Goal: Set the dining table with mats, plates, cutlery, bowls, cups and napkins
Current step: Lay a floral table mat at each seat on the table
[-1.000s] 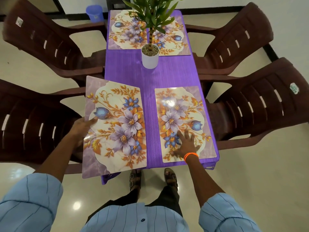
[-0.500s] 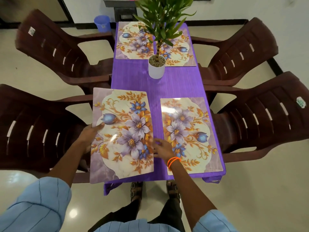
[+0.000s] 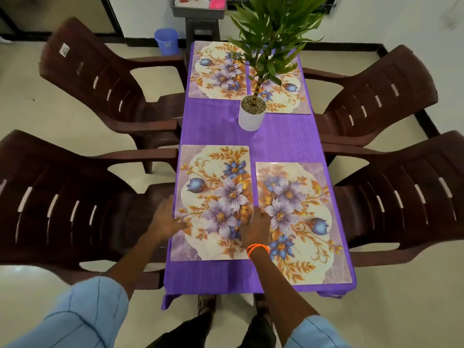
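Several floral mats lie on the purple-clothed table [image 3: 281, 141]. The near left mat [image 3: 213, 197] lies flat at the table's left edge. My left hand [image 3: 167, 218] touches its left edge, fingers spread and blurred. My right hand [image 3: 256, 228], with an orange band at the wrist, rests flat on that mat's right edge beside the near right mat [image 3: 298, 217]. Two more mats, the far left mat [image 3: 216, 71] and the far right mat [image 3: 283, 96], sit at the far end.
A potted plant in a white pot [image 3: 251, 116] stands mid-table. Four brown plastic chairs flank the table, two on each side [image 3: 62, 197] [image 3: 406, 197]. A grey tray [image 3: 198, 8] with dishes sits on a stool beyond the table, near a blue bin [image 3: 166, 42].
The near left mat has slid right onto the table and now lies flat within its edge. My right hand moved from the right mat to the left mat's right edge.
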